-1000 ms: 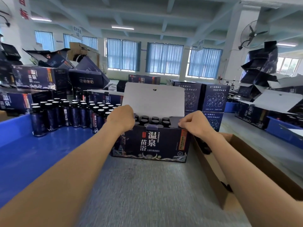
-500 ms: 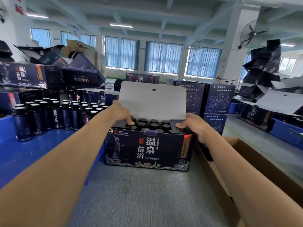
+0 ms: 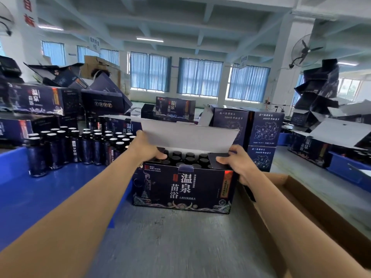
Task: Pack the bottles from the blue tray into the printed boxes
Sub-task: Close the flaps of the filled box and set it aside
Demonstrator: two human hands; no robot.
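Observation:
A dark printed box (image 3: 180, 187) stands on the grey table in front of me, its top open over rows of black bottle caps (image 3: 186, 157). My left hand (image 3: 147, 149) grips the box's left end, its thumb holding the left side flap down over the caps. At the right end, my right hand (image 3: 237, 163) clasps the box with its thumb on the folded-in right flap (image 3: 217, 157). The white-lined lid (image 3: 188, 137) leans forward above both hands. Several dark bottles (image 3: 80, 147) stand in the blue tray (image 3: 40, 193) at the left.
An open brown carton (image 3: 305, 207) lies at my right, close to the box. Stacks of printed boxes (image 3: 261, 129) stand behind and to both sides. More blue trays with boxes (image 3: 341, 167) sit at the far right. Bare grey table lies in front of the box.
Both hands went from the box's top corners onto the side flaps and folded them inward. The lid has tipped forward from upright to slanting over the hands.

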